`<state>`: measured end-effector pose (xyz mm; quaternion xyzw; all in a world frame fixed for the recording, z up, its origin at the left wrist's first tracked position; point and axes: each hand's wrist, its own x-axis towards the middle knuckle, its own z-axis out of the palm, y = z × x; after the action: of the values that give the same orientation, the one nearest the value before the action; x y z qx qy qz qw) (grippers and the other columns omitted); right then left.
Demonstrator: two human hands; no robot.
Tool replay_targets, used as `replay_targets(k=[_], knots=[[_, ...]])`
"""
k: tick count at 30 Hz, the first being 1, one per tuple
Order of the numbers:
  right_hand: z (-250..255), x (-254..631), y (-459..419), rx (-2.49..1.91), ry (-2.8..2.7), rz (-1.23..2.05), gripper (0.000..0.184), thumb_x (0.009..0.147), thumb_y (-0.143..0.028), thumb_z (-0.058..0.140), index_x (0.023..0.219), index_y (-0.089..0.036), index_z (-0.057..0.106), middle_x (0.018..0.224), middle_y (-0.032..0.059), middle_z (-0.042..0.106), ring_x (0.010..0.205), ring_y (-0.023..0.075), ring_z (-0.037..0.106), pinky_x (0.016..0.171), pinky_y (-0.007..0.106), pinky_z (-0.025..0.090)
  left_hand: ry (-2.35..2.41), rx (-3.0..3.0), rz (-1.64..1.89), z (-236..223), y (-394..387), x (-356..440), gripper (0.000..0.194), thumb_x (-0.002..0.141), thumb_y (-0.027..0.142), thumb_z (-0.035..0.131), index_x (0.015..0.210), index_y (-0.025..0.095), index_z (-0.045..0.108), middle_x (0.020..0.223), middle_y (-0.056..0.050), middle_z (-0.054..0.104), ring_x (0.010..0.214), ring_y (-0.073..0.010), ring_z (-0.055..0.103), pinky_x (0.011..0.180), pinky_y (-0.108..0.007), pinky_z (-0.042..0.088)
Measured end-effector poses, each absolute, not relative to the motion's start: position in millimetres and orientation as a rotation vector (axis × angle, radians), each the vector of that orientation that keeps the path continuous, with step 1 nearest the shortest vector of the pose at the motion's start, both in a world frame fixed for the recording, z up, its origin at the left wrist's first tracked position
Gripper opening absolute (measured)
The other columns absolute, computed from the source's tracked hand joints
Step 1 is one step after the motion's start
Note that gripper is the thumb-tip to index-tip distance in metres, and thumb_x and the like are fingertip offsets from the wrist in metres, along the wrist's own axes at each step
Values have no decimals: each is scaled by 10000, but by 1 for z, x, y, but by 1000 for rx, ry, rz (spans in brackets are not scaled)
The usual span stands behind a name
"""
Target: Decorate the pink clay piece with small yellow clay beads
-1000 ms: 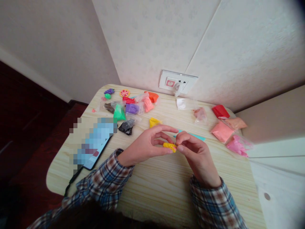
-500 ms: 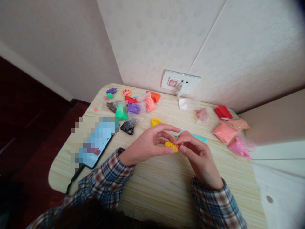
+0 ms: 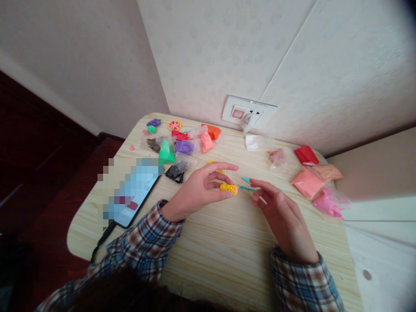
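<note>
My left hand (image 3: 198,190) pinches a small, bumpy yellow clay piece (image 3: 228,189) between thumb and fingers, above the table. A pinkish bit shows at the clay's right end. To the right, my right hand (image 3: 282,212) is apart from the clay, its fingers loosely bent and spread with nothing seen in them. Its fingertips are over teal modelling tools (image 3: 246,180) on the table, which it partly covers; whether it touches them I cannot make out. Behind my left hand, a yellow clay packet (image 3: 212,164) is mostly hidden.
Bags of coloured clay, among them a green one (image 3: 167,152) and a black one (image 3: 177,172), lie at the back left beside small clay shapes. A phone (image 3: 136,195) with a strap is at left. Red and pink packets (image 3: 308,183) lie at right, below a wall socket (image 3: 248,113).
My right hand has come off the yellow clay and moved right, its fingers opening over the teal tools. The left hand keeps the clay, shifted slightly left and up.
</note>
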<state>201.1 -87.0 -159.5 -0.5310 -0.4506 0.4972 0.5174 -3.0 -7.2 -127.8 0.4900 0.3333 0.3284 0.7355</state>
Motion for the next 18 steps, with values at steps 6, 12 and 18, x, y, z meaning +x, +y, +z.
replay_targets(k=[6,12,18], knots=[[-169,197,-86,-1522,-1541,711,422,1007,-472,365,1321,-345,617,1446,84,460,1338,303,389,1075,563,293,786,1081,822,-129,-3,-6,476,678,149,819,1123,147,649,959,-38,678,954,-150,616,861,-282,515],[-177,191,-86,-1666,-1955,319,433,1014,-393,369,1354,-241,590,1556,144,305,1349,343,349,1076,612,307,761,1065,823,-133,-3,-5,480,673,140,814,1125,152,654,1046,-56,674,953,-155,619,862,-304,523],[-175,189,-89,-1752,-2084,117,399,1002,-349,418,1333,-242,614,1565,156,323,1305,374,388,1011,609,366,749,1066,829,-134,-4,-4,465,678,124,808,1117,152,657,1152,-66,653,948,-130,614,855,-271,519]])
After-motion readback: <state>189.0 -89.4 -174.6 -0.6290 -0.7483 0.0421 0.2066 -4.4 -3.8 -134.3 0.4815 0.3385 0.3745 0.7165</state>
